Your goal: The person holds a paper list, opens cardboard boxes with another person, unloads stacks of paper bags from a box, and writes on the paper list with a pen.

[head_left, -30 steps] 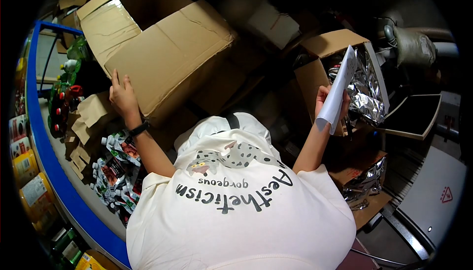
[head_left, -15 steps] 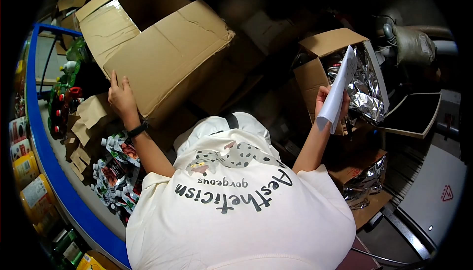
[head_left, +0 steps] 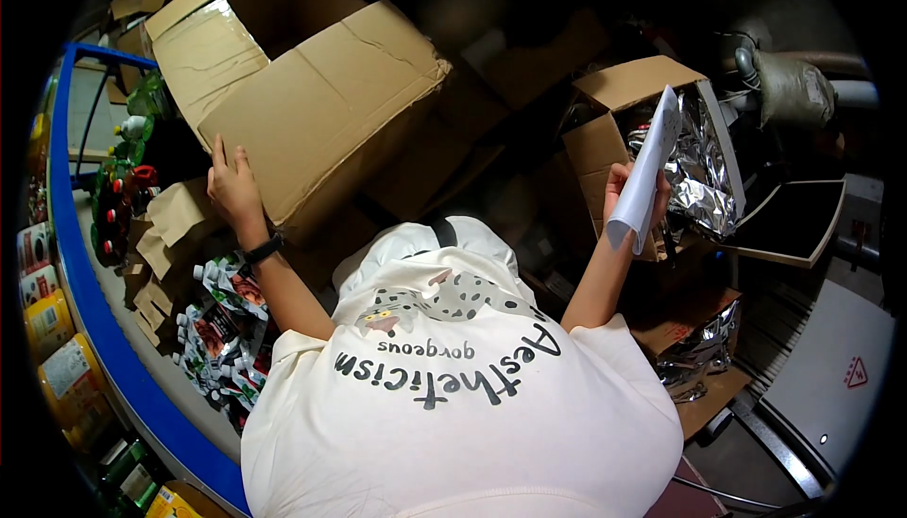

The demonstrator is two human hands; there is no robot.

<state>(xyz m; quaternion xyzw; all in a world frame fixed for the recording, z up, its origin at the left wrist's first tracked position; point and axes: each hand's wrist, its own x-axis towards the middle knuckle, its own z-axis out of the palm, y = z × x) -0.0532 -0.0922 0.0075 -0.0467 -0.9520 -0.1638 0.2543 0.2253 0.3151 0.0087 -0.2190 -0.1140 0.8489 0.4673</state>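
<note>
A large open cardboard box [head_left: 326,93] stands tilted in front of me on the left. My left hand [head_left: 234,187] rests against its near lower corner, fingers stretched out and apart on the cardboard. To the right, my right hand [head_left: 628,198] is closed around a folded white paper [head_left: 650,178] with faint marks on it. Part of that hand is hidden behind the paper. Just beyond it lies a smaller open carton [head_left: 652,78] containing shiny silver foil packs [head_left: 704,173].
A blue-edged shelf [head_left: 104,348] curves along my left, with bottles on both sides. Pouches with white caps [head_left: 227,329] lie near my left forearm. Another carton [head_left: 723,386] with foil stands at lower right, beside a grey panel [head_left: 831,367] bearing a red warning sign.
Both hands, the large box and the paper stay almost still. In the dark background behind the large box, pieces of cardboard look slightly different.
</note>
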